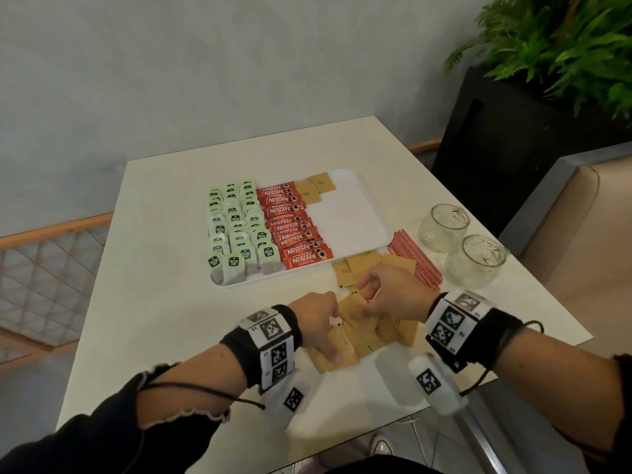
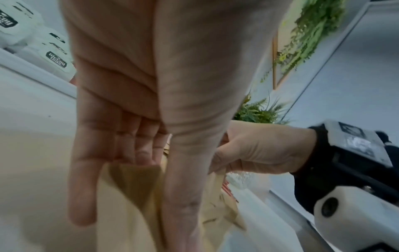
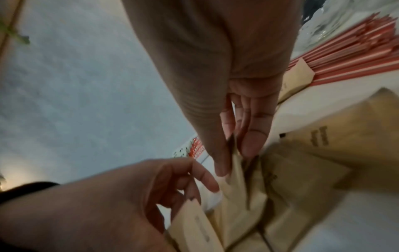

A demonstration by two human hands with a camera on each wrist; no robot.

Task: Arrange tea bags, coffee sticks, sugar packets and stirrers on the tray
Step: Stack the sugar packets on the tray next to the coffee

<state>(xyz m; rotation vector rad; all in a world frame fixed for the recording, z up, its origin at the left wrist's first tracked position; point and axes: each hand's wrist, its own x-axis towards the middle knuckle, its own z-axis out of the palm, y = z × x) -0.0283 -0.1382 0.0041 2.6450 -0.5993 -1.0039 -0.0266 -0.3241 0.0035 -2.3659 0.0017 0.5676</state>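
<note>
A white tray (image 1: 345,213) holds rows of green tea bags (image 1: 236,227), red coffee sticks (image 1: 294,227) and three brown sugar packets (image 1: 311,191) at its far end. Loose sugar packets (image 1: 372,333) lie in a heap on the table before the tray. My left hand (image 1: 328,323) is over the heap and holds a brown packet (image 2: 134,184) between thumb and curled fingers. My right hand (image 1: 367,295) pinches another packet (image 3: 237,172) from the heap between thumb and fingertips. Red stirrers (image 1: 415,258) lie on the table right of the tray.
Two glass jars (image 1: 443,227) (image 1: 475,261) stand to the right of the stirrers. A black planter (image 1: 506,142) with a fern stands beyond the table's far right corner. A beige seat (image 1: 581,234) runs along the right side.
</note>
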